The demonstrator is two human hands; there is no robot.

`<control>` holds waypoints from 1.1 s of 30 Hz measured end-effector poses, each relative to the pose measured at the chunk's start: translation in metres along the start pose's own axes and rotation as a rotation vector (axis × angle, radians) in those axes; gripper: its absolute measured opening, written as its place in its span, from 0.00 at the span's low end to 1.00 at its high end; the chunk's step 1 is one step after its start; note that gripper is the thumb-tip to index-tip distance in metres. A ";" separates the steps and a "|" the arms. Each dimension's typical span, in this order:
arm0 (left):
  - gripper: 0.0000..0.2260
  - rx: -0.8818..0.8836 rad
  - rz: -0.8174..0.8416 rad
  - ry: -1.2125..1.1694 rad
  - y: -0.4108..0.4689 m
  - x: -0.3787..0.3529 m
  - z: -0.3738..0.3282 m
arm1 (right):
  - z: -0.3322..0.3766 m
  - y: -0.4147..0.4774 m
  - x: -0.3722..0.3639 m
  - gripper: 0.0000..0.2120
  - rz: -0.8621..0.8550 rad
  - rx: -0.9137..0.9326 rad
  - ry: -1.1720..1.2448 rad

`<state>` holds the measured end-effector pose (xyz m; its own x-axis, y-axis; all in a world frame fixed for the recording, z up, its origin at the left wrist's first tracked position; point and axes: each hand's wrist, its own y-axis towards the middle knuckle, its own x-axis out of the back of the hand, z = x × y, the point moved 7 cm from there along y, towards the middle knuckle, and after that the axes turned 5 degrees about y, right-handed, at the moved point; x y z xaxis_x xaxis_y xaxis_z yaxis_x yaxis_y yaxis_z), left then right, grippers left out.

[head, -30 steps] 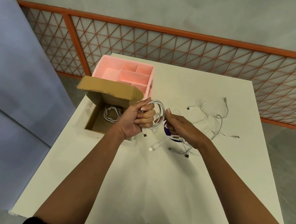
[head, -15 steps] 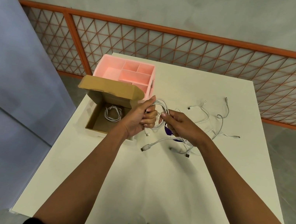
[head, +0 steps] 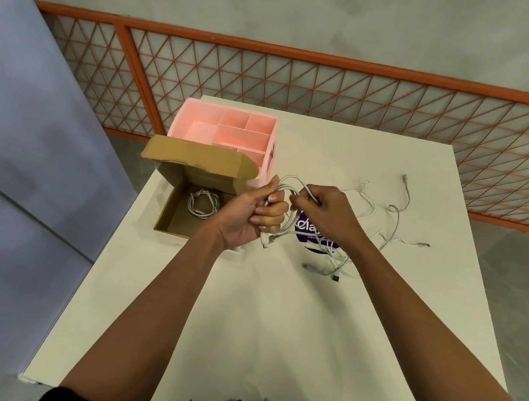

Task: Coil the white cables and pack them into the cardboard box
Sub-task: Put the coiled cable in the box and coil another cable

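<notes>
My left hand point(head: 259, 215) grips a partly coiled white cable point(head: 287, 186) just right of the open cardboard box point(head: 170, 220). Its loops rise above my fist and a plug end hangs below it. My right hand point(head: 325, 211) pinches the same cable's loose strand close beside the left hand. One coiled white cable point(head: 202, 204) lies inside the box. Several loose white cables point(head: 391, 220) sprawl on the white table point(head: 271, 322) to the right of my hands.
A pink divided organiser point(head: 229, 132) stands behind the box, whose lid flap point(head: 199, 155) stands open. A purple round sticker point(head: 310, 239) lies under my right hand. An orange lattice railing point(head: 341, 101) runs past the table's far edge. The table's left edge is near the box.
My right hand has drawn in close to the left and brought the strand up to the coil. The dangling plug end has risen off the table toward my left fist.
</notes>
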<state>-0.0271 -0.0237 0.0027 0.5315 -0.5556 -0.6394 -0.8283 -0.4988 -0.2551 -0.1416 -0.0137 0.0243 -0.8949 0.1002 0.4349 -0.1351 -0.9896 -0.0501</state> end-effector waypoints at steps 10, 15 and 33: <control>0.13 -0.122 0.070 -0.148 0.000 0.015 -0.006 | -0.015 -0.002 0.016 0.12 0.186 -0.064 0.124; 0.14 -0.141 0.108 -0.157 -0.001 0.018 -0.012 | -0.049 -0.013 0.015 0.14 0.259 -0.227 0.299; 0.17 0.097 0.282 -0.124 -0.012 0.000 0.005 | -0.043 0.020 0.011 0.10 -0.058 -0.262 0.997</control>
<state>-0.0179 -0.0146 0.0024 0.2576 -0.5743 -0.7770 -0.9562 -0.2672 -0.1195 -0.1720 -0.0282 -0.0107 -0.8142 0.3053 -0.4938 -0.1708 -0.9389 -0.2989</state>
